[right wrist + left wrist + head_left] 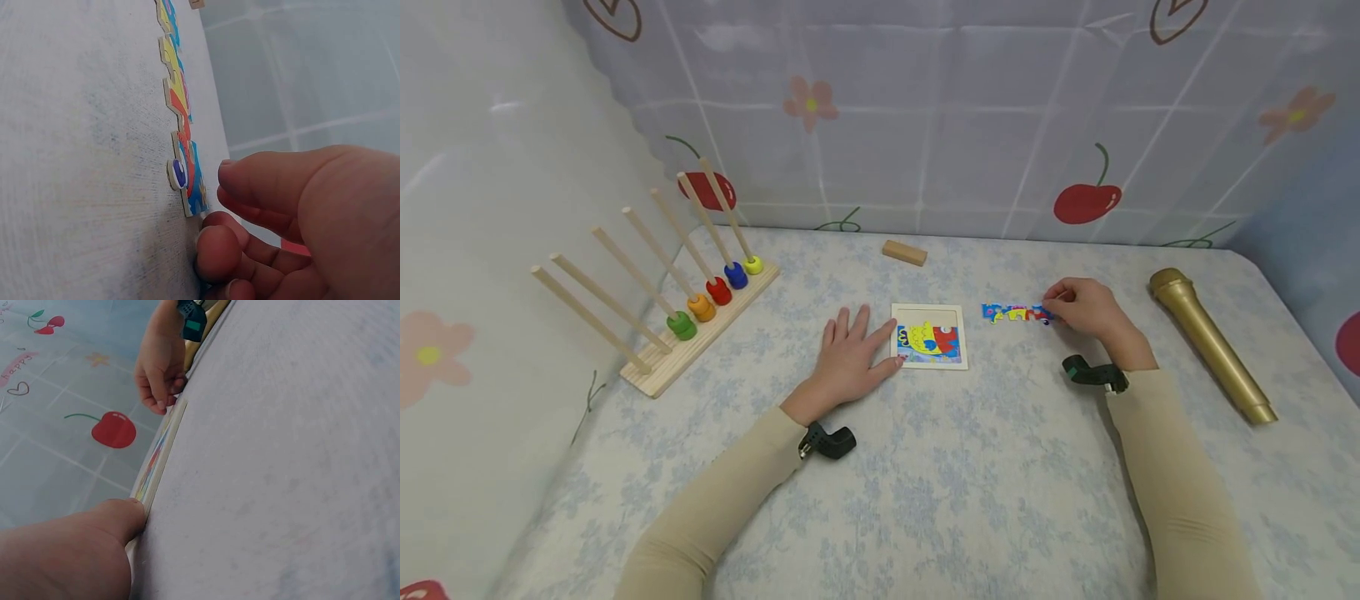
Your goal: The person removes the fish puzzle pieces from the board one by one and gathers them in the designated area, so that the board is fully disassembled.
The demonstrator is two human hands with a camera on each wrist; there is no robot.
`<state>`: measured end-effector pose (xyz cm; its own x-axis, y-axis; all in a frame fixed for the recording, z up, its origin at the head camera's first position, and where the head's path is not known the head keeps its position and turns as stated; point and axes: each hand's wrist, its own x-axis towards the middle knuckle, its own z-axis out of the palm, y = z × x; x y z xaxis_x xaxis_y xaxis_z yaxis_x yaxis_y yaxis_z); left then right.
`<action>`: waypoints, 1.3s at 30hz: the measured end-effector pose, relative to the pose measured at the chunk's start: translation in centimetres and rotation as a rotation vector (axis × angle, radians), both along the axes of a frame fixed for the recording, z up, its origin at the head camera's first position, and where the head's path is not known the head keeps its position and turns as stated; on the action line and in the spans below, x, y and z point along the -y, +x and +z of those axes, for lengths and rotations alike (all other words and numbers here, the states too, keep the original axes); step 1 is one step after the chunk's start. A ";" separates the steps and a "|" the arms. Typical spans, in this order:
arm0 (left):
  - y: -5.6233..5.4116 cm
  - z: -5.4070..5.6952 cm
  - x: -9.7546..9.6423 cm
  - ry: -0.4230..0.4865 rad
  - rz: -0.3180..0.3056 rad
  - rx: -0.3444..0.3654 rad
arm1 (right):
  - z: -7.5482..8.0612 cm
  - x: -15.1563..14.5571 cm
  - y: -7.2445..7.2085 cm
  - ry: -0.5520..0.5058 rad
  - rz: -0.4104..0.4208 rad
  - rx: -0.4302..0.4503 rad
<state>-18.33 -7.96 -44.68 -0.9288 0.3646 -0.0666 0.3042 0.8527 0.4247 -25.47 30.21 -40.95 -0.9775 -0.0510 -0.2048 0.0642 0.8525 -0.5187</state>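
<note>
Head view, step: apparently collecting loose pieces (1011,314), right of the puzzle tray (965,337).
Left hand (846,362): spread, grasping nothing, touching tray's left side.
Next move: likely lifting one to tray's bare far strip.
Surroundings: wooden block (904,252) far, bead rack (646,380) left, gold microphone (1213,346) right; none obstructing.
Left-wrist view, thumb (122,515): at tray edge.
Right-wrist view, right hand (337,219): curled beside end piece (192,178); whether pinching, cannot tell.

L hand (847,358) splayed, R hand (1086,310) part-curled
</note>
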 end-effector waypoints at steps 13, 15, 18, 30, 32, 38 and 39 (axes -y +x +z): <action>0.1 0.2 0.0 0.001 0.001 0.012 | 0.1 -0.1 -0.2 -0.020 0.006 -0.012; 0.1 0.2 0.1 -0.003 0.001 0.013 | 0.1 -0.1 -0.2 -0.021 0.006 -0.012; 0.1 0.3 0.1 -0.006 0.000 0.013 | 0.1 0.0 -0.1 -0.019 0.006 -0.012; 0.2 0.5 -0.1 0.003 -0.002 0.011 | 1.3 0.4 0.1 -0.041 0.023 -0.048; 0.1 0.4 -0.1 -0.001 -0.003 0.011 | 1.5 0.6 0.2 -0.036 0.024 -0.047; 0.0 0.1 0.0 0.002 -0.003 0.010 | 2.1 1.4 0.6 -0.026 0.058 -0.054; 0.0 0.1 0.0 0.002 -0.003 0.009 | 2.2 1.6 0.7 -0.026 0.067 -0.057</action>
<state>-18.30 -7.94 -44.57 -0.9272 0.3672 -0.0744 0.3025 0.8508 0.4296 -24.76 28.57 -38.75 -0.9816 -0.1216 -0.1470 -0.0229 0.8400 -0.5421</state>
